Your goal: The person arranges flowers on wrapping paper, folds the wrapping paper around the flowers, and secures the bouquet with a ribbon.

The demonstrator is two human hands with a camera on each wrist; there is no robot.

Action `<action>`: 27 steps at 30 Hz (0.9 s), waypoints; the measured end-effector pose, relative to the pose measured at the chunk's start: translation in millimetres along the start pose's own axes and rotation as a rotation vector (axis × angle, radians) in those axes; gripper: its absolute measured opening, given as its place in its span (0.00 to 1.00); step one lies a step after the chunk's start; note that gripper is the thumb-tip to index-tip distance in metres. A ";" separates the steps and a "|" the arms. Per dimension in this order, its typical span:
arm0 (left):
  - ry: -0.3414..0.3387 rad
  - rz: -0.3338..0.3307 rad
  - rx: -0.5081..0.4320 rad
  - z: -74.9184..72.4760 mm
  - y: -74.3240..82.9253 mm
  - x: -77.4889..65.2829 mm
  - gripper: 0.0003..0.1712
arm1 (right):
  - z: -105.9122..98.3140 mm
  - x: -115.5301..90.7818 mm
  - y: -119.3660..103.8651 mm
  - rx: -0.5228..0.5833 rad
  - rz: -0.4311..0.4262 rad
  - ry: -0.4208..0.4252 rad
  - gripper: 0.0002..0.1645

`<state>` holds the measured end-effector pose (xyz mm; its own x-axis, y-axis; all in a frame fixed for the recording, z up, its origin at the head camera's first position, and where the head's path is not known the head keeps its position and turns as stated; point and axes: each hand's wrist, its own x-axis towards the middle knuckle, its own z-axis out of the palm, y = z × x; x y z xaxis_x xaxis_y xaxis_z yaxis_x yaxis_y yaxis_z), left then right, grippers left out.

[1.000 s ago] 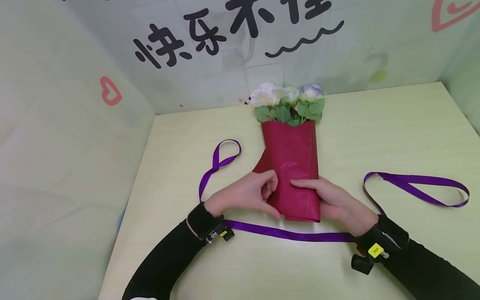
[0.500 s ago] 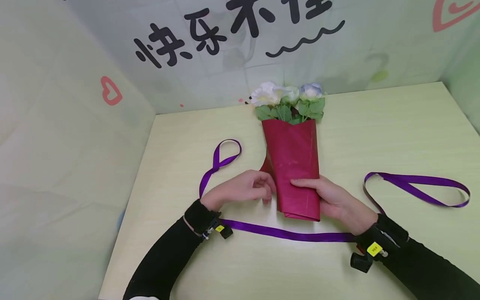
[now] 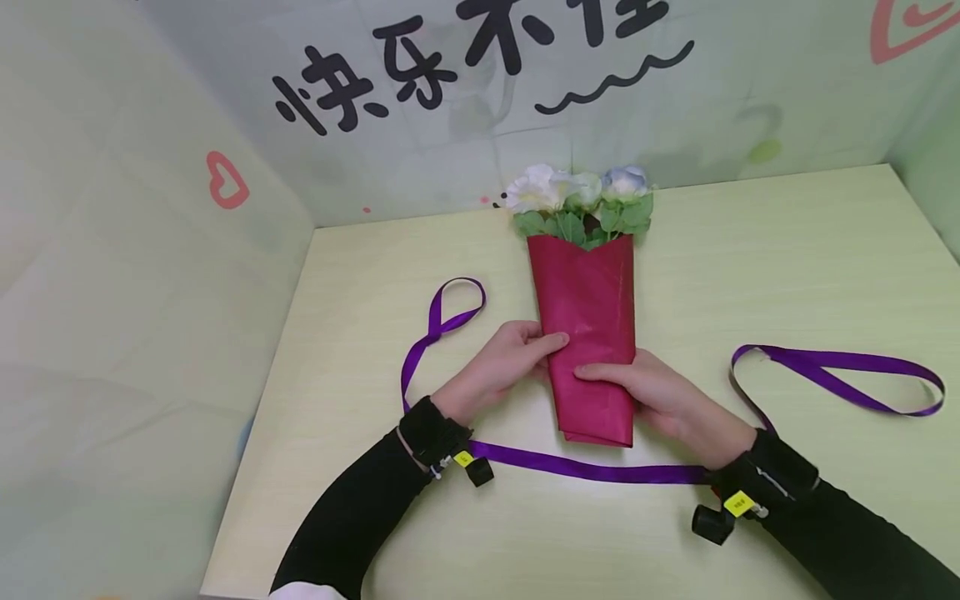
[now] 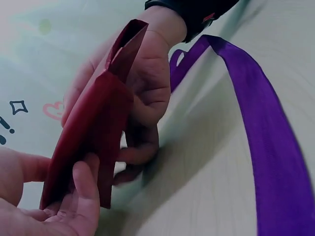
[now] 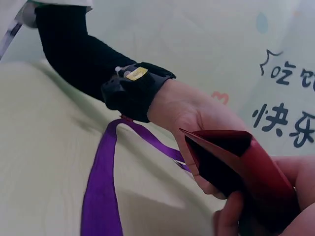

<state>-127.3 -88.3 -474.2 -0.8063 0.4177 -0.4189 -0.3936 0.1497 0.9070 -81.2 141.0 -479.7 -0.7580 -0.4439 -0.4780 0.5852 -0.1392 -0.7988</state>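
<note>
A bouquet of pale artificial-looking flowers [image 3: 573, 193] with green leaves is wrapped in dark red paper [image 3: 588, 304]. My left hand [image 3: 501, 364] grips the wrap's left edge, thumb on the front and fingers behind. Lower on the right edge, my right hand [image 3: 667, 402] holds the paper with its thumb across the front. In the left wrist view, fingers of both hands show against the underside of the red paper [image 4: 93, 128]. The right wrist view looks into the folded lower end of the wrap [image 5: 221, 147]. The flower stems are hidden inside.
A long purple ribbon [image 3: 592, 472] lies crosswise on the pale wooden table [image 3: 780, 267], below the bouquet and passing under both wrists. Its left end curls into a loop [image 3: 459, 321], and the right end makes a larger loop [image 3: 847, 362]. A printed backdrop [image 3: 420, 167] rises behind the table.
My left hand let go near the lower left of the wrap, then moved up and took hold of its left edge. The red flap sticking out there is gone from sight. My right hand keeps its hold.
</note>
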 end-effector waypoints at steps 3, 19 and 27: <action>0.001 0.001 -0.054 1.6 4.1 1.2 0.19 | 1.4 -0.6 -4.0 -0.065 -0.047 -0.007 0.39; 0.079 -0.007 -0.162 5.7 9.8 11.8 0.15 | -12.3 -4.6 -1.1 -0.021 -0.030 -0.053 0.21; 0.132 -0.040 -0.186 -0.1 7.5 17.1 0.14 | -18.0 -0.3 3.5 -0.049 -0.046 -0.077 0.22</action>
<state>-144.0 -80.1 -474.5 -0.8343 0.2918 -0.4678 -0.4914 -0.0085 0.8709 -84.1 156.6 -488.9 -0.7580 -0.5051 -0.4128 0.5344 -0.1180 -0.8369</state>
